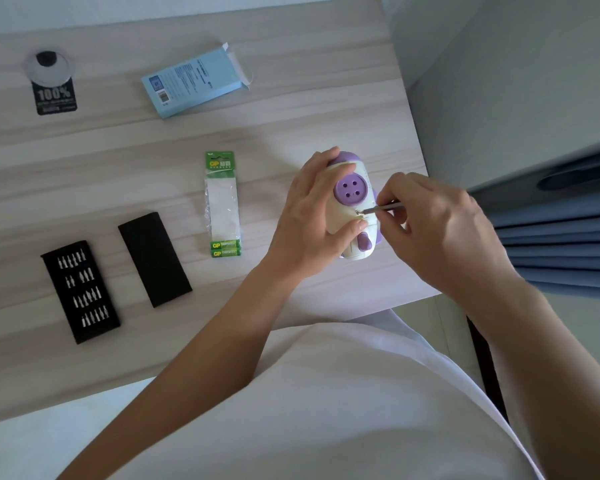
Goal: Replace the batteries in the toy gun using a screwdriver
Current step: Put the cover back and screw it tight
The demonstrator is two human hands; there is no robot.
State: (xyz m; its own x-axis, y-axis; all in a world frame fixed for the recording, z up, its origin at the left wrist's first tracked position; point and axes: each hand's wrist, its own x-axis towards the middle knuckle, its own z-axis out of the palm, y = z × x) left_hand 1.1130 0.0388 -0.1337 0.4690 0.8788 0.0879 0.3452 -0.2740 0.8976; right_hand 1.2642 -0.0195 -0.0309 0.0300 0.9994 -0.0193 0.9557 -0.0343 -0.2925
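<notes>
Batt. pack (223,202) L of toy gun (347,216)

Clothing: white top (343,410), plain, loose, smooth fabric with a few soft folds (sleeve ends out of frame). Left forearm (205,341) and right forearm (534,341) uncovered; left hand (312,216), right hand (440,233) bare too.

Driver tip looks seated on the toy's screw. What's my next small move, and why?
Probably turn the screwdriver counterclockwise with the right hand while the left hand steadies the toy gun: the tip sits at the screw in the white shell, and the fresh batteries lie in their pack.
</notes>
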